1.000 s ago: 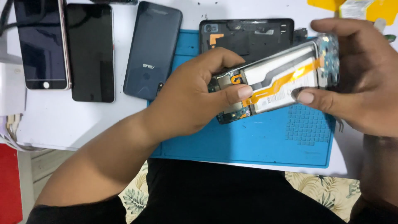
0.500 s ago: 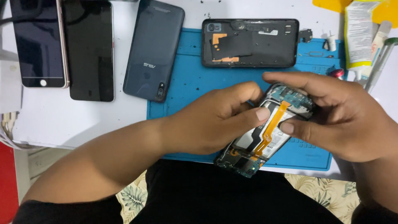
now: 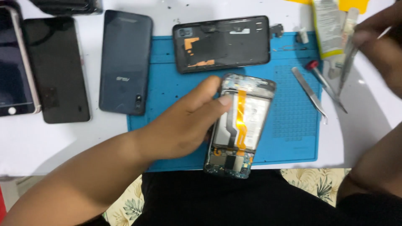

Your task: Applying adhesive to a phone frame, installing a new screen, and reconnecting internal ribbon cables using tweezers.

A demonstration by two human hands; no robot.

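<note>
Opened phone (image 3: 240, 125) gripped by left hand (image 3: 184, 125) on blue mat (image 3: 293, 125), white table (image 3: 50, 142); right hand (image 3: 379, 46) blurred, grip unclear.

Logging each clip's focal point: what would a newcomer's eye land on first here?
The opened phone, with its orange ribbon cable and circuit boards bared, lies at the blue mat's near edge, steadied by the left hand. Beyond it on the mat sits a black inner back cover. At far right, the blurred right hand is at a thin tool, above tweezers and a red-tipped tool.
</note>
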